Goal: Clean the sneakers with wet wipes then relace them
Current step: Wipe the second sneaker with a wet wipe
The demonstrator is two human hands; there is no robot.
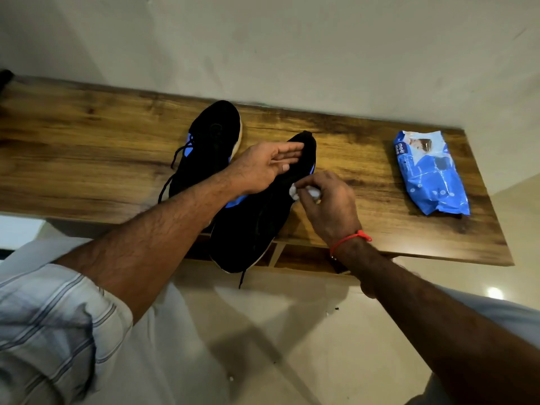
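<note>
On the wooden shelf (87, 159), at centre, the near black sneaker (257, 223) lies overhanging the front edge; its mate (213, 141) sits just beside it at 11 o'clock. My left hand (263, 168) rests flat on the heel end, fingers straight. My right hand (327, 203) pinches a crumpled wet wipe (293, 192) against the upper. I judge the shoe light and soft-sided; best steadied at heel. Wipes pack (432, 176), 3 o'clock, reads "mee mee".

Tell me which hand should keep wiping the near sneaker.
The right hand: it already pinches the crumpled white wet wipe against the near black sneaker. The left hand, fingers straight, steadies the sneaker's heel end.
</note>
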